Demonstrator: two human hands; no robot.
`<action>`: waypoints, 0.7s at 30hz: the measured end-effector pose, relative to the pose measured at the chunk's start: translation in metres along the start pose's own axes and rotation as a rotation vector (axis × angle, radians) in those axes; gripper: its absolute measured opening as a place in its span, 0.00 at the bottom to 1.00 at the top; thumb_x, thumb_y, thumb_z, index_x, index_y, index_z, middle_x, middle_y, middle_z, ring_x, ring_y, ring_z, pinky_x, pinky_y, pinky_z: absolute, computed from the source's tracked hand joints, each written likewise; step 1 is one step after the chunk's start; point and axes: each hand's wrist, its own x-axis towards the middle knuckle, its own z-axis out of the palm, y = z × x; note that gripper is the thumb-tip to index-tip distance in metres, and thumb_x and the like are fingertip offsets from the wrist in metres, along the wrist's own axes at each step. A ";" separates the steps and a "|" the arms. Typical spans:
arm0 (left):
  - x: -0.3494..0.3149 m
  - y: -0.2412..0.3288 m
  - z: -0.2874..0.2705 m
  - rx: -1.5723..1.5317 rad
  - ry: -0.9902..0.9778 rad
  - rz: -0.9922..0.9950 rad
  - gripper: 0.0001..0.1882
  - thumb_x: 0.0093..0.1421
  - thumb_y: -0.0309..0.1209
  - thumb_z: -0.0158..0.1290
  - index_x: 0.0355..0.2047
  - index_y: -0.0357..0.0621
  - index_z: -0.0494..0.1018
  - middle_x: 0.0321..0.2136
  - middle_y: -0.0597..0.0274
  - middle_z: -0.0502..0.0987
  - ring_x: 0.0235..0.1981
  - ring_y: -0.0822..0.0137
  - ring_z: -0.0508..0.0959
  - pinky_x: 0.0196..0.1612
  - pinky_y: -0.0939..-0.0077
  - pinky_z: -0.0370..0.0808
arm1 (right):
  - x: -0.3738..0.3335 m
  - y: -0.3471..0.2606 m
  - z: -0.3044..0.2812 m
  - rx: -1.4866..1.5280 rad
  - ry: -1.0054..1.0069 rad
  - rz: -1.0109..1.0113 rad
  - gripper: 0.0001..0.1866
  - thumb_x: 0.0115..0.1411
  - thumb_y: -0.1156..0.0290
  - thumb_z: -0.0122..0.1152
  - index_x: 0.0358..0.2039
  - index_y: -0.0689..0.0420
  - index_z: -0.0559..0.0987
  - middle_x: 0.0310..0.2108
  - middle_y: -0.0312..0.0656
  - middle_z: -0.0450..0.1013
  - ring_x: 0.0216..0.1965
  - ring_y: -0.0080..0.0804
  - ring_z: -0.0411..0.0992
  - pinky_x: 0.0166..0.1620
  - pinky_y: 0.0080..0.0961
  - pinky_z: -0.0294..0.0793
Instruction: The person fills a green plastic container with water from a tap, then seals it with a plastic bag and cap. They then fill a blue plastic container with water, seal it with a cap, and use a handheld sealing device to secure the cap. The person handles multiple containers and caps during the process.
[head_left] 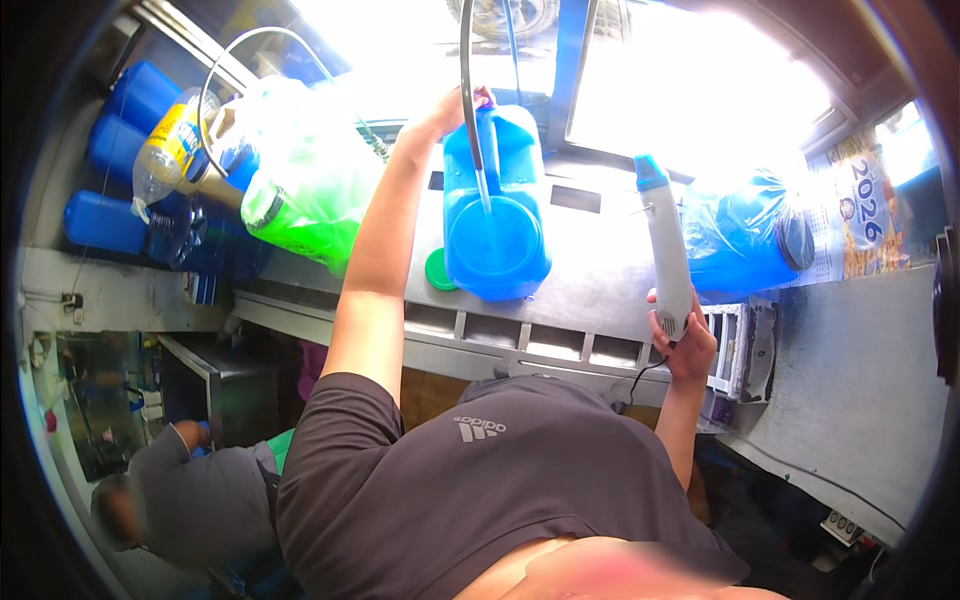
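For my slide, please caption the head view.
Left hand at a blue jug, right hand holding a pale handheld device.

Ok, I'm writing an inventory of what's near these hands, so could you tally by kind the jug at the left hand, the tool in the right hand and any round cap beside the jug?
Blue plastic jug: 1
Whitish elongated handheld tool with a blue tip: 1
Round green cap: 1
Total: 3

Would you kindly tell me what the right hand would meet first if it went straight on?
Probably the bright window, ahead of the pale device the right hand holds; depth is unclear.
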 end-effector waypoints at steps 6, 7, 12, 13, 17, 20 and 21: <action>0.035 -0.018 -0.015 -0.153 -0.174 -0.010 0.09 0.57 0.24 0.57 0.39 0.41 0.76 0.36 0.54 0.79 0.44 0.62 0.78 0.48 0.65 0.76 | 0.023 -0.008 0.000 -0.051 0.050 -0.044 0.35 0.65 0.57 0.53 0.67 0.58 0.56 0.50 0.60 0.65 0.23 0.27 0.63 0.18 0.14 0.56; 0.038 -0.020 -0.018 -0.122 -0.166 -0.019 0.11 0.56 0.25 0.59 0.40 0.40 0.76 0.37 0.53 0.79 0.45 0.61 0.78 0.49 0.64 0.76 | 0.029 -0.010 0.000 -0.080 0.066 -0.046 0.36 0.65 0.57 0.53 0.68 0.58 0.55 0.49 0.61 0.66 0.23 0.27 0.64 0.18 0.14 0.56; 0.039 -0.019 -0.017 0.002 -0.067 0.035 0.22 0.53 0.34 0.65 0.48 0.40 0.76 0.37 0.53 0.81 0.42 0.60 0.81 0.49 0.66 0.76 | 0.085 -0.024 0.005 -0.201 0.071 -0.054 0.38 0.64 0.56 0.53 0.69 0.59 0.53 0.49 0.63 0.68 0.23 0.25 0.65 0.19 0.15 0.56; 0.037 -0.017 -0.017 -0.085 -0.112 -0.018 0.22 0.54 0.35 0.65 0.47 0.40 0.76 0.36 0.54 0.81 0.42 0.60 0.81 0.49 0.66 0.76 | 0.098 -0.026 0.009 -0.205 0.045 -0.065 0.38 0.65 0.56 0.52 0.69 0.59 0.53 0.49 0.63 0.68 0.23 0.25 0.65 0.19 0.15 0.56; 0.028 -0.005 -0.019 -0.109 -0.171 -0.158 0.23 0.56 0.44 0.63 0.45 0.40 0.77 0.38 0.54 0.82 0.44 0.60 0.80 0.48 0.66 0.77 | 0.144 -0.035 0.027 -0.268 -0.055 -0.080 0.37 0.66 0.56 0.50 0.69 0.62 0.53 0.47 0.61 0.69 0.24 0.22 0.64 0.19 0.12 0.55; 0.026 0.006 -0.017 0.057 -0.158 -0.210 0.28 0.56 0.51 0.61 0.50 0.43 0.76 0.41 0.53 0.80 0.44 0.61 0.79 0.47 0.68 0.77 | 0.170 -0.038 0.042 -0.332 -0.059 -0.024 0.36 0.66 0.57 0.49 0.68 0.62 0.54 0.45 0.57 0.70 0.23 0.20 0.63 0.19 0.11 0.55; 0.024 0.009 -0.015 0.125 -0.141 -0.265 0.31 0.55 0.54 0.61 0.50 0.44 0.76 0.43 0.51 0.79 0.46 0.60 0.78 0.49 0.67 0.76 | 0.177 -0.037 0.047 -0.359 -0.051 -0.003 0.35 0.67 0.56 0.49 0.68 0.63 0.56 0.45 0.55 0.71 0.23 0.20 0.63 0.19 0.11 0.56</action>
